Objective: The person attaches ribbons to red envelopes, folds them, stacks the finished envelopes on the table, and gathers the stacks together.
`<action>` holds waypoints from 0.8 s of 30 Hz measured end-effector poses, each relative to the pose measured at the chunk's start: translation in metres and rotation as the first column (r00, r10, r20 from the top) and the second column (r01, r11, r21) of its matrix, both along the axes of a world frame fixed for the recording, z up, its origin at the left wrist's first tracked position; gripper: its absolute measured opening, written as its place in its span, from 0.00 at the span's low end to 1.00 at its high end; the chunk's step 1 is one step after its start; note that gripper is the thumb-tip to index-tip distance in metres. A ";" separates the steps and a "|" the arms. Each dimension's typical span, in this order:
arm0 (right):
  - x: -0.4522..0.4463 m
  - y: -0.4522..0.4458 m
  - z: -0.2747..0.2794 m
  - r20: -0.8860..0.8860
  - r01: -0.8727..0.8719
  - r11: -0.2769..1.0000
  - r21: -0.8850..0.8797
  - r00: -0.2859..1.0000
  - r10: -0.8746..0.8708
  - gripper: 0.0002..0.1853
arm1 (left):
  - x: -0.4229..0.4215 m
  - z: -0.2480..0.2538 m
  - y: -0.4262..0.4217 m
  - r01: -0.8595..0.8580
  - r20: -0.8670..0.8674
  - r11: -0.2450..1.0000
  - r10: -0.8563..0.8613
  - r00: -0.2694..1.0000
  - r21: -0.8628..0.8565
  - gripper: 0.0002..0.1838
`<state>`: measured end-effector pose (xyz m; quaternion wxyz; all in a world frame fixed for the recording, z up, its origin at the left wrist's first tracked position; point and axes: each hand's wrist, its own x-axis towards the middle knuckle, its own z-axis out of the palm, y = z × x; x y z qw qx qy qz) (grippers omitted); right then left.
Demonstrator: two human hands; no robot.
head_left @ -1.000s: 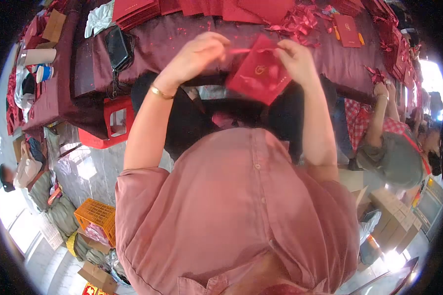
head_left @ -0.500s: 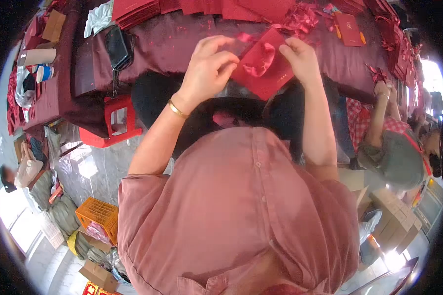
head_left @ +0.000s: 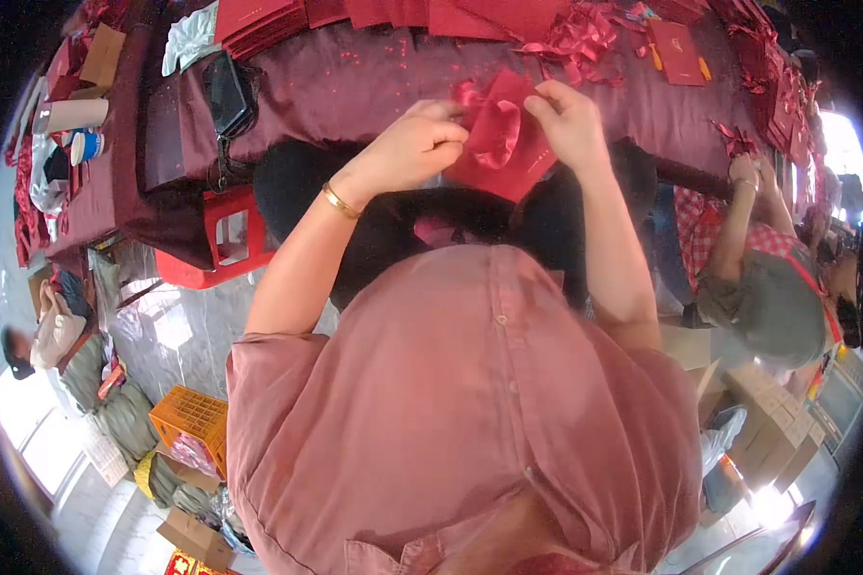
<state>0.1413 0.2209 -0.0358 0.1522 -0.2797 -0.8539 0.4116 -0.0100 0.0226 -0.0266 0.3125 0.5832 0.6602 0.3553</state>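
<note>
A red card or folder (head_left: 523, 168) with gold marks is tilted between my hands, over the table's near edge. A shiny red ribbon (head_left: 497, 144) loops across its face. My left hand (head_left: 420, 144), a gold bangle on its wrist, is closed at the card's left side, with its fingertips pinched near the ribbon. What exactly those fingers hold is too small to tell. At the card's upper right, my right hand (head_left: 568, 120) pinches the ribbon, close to the card's edge.
Stacks of red folders (head_left: 264, 24) and a pile of red ribbons (head_left: 580, 38) lie across the dark red table (head_left: 355, 86). A black pouch (head_left: 228, 94) is at left. Beside it below stands a red stool (head_left: 235, 240). A co-worker's hands (head_left: 746, 172) hold ribbon at right.
The ribbon, stretched between my hands a second ago, now forms a loop over the card. My left hand has turned and its fingers have drawn together. My right hand has shifted slightly left.
</note>
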 end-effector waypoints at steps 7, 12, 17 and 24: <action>0.007 0.009 -0.017 -0.027 -0.035 0.988 -0.152 0.999 0.031 0.10 | 0.001 0.010 -0.001 0.041 0.304 0.995 -0.012 0.953 -0.087 0.12; 0.006 0.008 -0.021 -0.018 -0.050 0.982 -0.182 0.999 0.047 0.09 | -0.003 0.022 0.002 0.137 0.494 0.962 -0.003 0.870 -0.236 0.10; 0.004 0.001 -0.010 0.017 -0.035 0.990 -0.138 0.999 0.038 0.10 | -0.001 0.002 0.005 0.153 -0.016 0.988 -0.153 0.988 -0.035 0.07; 0.009 0.008 -0.003 0.018 -0.024 0.997 -0.074 1.000 0.026 0.13 | 0.013 0.007 0.004 -0.135 -0.208 0.937 0.209 0.956 0.323 0.03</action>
